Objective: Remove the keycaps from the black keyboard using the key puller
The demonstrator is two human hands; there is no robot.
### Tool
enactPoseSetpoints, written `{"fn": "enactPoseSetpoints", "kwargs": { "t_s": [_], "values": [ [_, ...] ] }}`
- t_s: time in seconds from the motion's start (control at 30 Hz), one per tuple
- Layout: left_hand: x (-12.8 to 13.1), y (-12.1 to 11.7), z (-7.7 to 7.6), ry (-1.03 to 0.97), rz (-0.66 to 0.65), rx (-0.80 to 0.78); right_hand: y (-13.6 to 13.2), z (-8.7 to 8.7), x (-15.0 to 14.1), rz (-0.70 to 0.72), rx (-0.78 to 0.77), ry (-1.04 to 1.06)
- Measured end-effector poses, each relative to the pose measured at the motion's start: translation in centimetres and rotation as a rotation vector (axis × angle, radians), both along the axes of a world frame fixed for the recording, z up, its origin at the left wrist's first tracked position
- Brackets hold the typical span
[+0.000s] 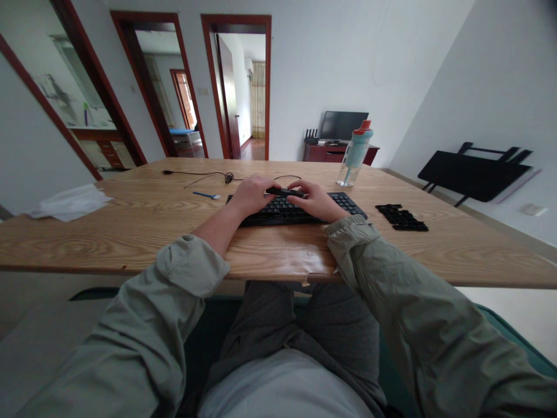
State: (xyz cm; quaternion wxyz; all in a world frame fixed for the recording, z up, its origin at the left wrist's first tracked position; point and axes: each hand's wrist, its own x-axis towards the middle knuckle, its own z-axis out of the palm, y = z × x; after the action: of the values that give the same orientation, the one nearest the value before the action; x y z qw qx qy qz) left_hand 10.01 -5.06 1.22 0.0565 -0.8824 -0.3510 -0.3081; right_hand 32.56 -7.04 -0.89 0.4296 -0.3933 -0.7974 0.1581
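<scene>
While I'm sitting at a wood-grain table [143,232] in a white-walled room [313,64], my left hand [253,196] and right hand [317,200] pinch opposite ends of a slim black piece [281,191] over the keyboard [281,220], near the table's front edge. My grip hides its ends, so can't tell what it is. Keyboard's black, wide, partly covered too.

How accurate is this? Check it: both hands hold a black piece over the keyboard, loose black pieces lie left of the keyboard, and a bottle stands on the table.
Wrong side: the loose black pieces lie right of the keyboard, as the head view shows. The left hand and right hand do hold a black piece over it, and the bottle stands on the table.
</scene>
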Motion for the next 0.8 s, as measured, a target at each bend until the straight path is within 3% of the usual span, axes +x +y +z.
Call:
{"fn": "enactPoseSetpoints", "kwargs": {
  "t_s": [0.2,0.47,0.67,0.8],
  "values": [
    [0.3,0.1,0.0,0.083,0.031,0.120,0.4,-0.3,-0.3,-0.013,0.119,0.010],
    [0.7,-0.5,-0.1,0.127,0.091,0.235,0.0,0.0,-0.7,-0.138,0.154,-0.076],
    [0.7,-0.6,-0.1,0.172,0.093,0.249,-0.7,0.5,-0.6,-0.127,0.184,-0.213],
    [0.7,-0.4,-0.2,0.138,0.109,0.238,-0.4,0.3,-0.8,-0.066,0.166,-0.095]
  ]
}}
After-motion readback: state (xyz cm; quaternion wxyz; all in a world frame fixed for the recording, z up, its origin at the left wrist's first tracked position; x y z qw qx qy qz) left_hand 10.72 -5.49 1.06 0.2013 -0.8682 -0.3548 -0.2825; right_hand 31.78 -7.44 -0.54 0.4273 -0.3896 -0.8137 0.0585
